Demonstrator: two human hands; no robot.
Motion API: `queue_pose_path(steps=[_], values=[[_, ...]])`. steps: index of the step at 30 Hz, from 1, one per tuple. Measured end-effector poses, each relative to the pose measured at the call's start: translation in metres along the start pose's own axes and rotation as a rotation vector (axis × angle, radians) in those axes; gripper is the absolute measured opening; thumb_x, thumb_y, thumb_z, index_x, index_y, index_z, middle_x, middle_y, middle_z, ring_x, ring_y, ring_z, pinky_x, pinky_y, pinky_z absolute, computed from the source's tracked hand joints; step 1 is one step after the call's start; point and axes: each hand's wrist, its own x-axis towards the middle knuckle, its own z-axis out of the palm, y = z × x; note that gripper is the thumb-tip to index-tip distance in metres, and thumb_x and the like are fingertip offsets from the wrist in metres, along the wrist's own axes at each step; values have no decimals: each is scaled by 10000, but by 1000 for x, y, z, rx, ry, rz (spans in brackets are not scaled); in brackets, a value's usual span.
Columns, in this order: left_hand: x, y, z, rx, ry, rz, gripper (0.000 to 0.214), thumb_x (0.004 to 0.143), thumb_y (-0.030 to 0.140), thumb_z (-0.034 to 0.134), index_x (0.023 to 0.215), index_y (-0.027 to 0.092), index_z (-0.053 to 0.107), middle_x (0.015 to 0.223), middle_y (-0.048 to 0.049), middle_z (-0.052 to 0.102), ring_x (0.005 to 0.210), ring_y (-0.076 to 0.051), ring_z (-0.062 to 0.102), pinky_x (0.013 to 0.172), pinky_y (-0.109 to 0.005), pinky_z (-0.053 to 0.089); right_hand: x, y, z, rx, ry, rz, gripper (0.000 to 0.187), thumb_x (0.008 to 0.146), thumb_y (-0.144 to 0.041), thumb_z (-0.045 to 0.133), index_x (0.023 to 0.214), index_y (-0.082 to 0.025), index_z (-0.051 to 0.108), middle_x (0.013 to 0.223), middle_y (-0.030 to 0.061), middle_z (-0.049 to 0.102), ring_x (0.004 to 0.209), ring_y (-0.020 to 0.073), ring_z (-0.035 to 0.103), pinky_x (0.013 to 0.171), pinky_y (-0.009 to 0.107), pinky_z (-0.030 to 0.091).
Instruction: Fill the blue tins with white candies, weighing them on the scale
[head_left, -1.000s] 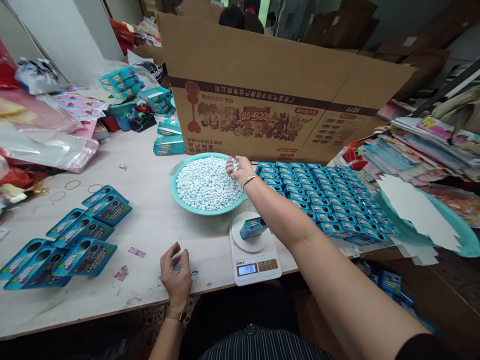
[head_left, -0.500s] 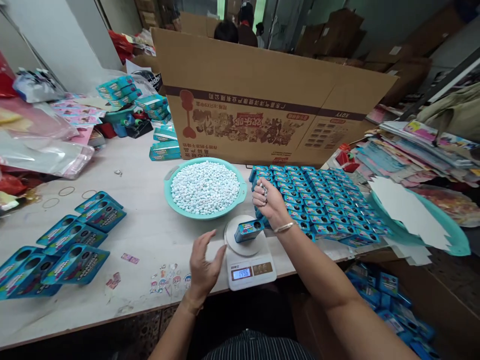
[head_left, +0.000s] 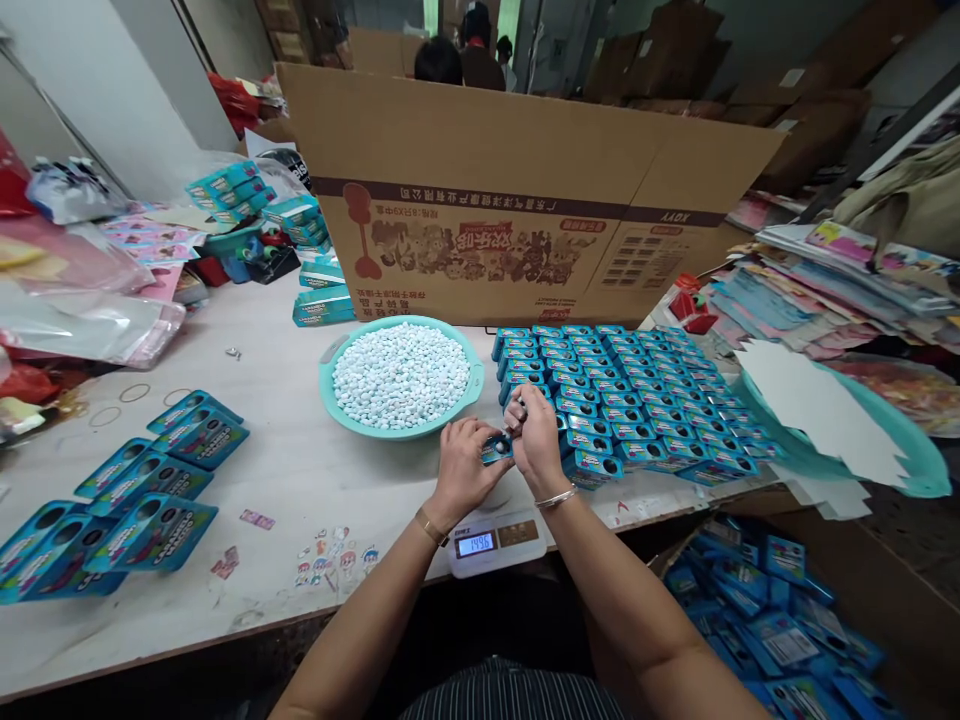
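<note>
My left hand (head_left: 463,462) grips a small blue candy box (head_left: 495,447) that sits on a white digital scale (head_left: 495,540). My right hand (head_left: 534,440) is closed just above the box's opening, its fingers pinched on small white candies. A teal bowl (head_left: 330,395) heaped with white candies stands on the table right behind my hands. To the right of the bowl lie several rows of small blue boxes (head_left: 637,400), packed close together.
A large cardboard carton (head_left: 525,200) stands along the back. Flat blue box blanks (head_left: 127,500) lie at the left, stickers (head_left: 330,565) near the table edge. Paper stacks (head_left: 825,280) and a teal tray (head_left: 900,460) fill the right. More blue boxes (head_left: 772,610) sit below the table.
My right hand came back from the bowl with candies and now sits over the box on the scale. My left hand left the table and took hold of the box.
</note>
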Motion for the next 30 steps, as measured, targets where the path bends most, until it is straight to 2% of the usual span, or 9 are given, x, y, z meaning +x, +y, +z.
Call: queue_pose_path(steps=[3,6,8,11,14,17,20,25,30], values=[[1,-1,1,7,1,0,302,745,317,763,1024,235,682,1047,-51,669,1127,-288,563,995,-481,402,4,-4,-2,89,25,119,295,825,-374,674,678,-199,488,482,-117,295,362,33,224,334,158,192],[-2,-5,-7,-3,9,15,517,704,394,804,1157,209,638,1145,-95,643,1157,-313,556,1008,-500,416,8,-22,-12,253,0,275,292,902,-307,583,675,-210,428,469,-124,259,334,37,192,314,160,170],[-9,-9,-18,-32,62,31,659,714,447,797,1278,197,564,1235,-124,606,1196,-311,540,1033,-493,419,9,-40,-25,371,-19,315,286,951,-249,488,680,-215,402,465,-119,260,327,42,218,314,161,184],[-30,-18,-39,-81,205,0,643,798,473,724,1347,222,501,1301,-123,575,1236,-285,524,1062,-478,418,5,-67,-50,508,-52,269,280,978,-191,398,700,-221,388,471,-107,286,336,52,281,323,172,211],[-57,-26,-56,-108,320,-101,530,844,439,687,1307,230,534,1258,-107,607,1199,-261,561,1036,-453,454,-4,-84,-76,572,-63,212,249,969,-170,413,728,-231,390,478,-105,296,344,65,312,329,186,229],[-80,-32,-62,-115,363,-195,444,858,409,673,1252,226,576,1207,-89,637,1146,-244,598,998,-425,489,-12,-88,-93,596,-19,188,241,976,-176,397,743,-236,395,480,-105,291,343,74,317,326,197,238],[-95,-35,-60,-125,380,-258,395,864,403,660,1210,222,602,1181,-84,653,1115,-240,615,968,-421,511,-16,-85,-101,602,10,192,236,983,-182,384,754,-233,407,482,-105,293,341,77,319,325,198,250],[-100,-34,-55,-145,357,-291,366,872,402,642,1188,221,607,1174,-87,661,1108,-245,626,961,-445,524,-19,-82,-105,526,7,206,220,954,-164,461,742,-219,429,491,-106,285,350,62,296,333,182,255],[-89,-26,-49,-149,306,-217,375,874,372,649,1211,219,591,1184,-88,654,1106,-242,628,959,-450,527,-29,-82,-109,357,16,170,243,944,-178,501,710,-215,446,512,-96,251,375,64,221,350,168,251]])
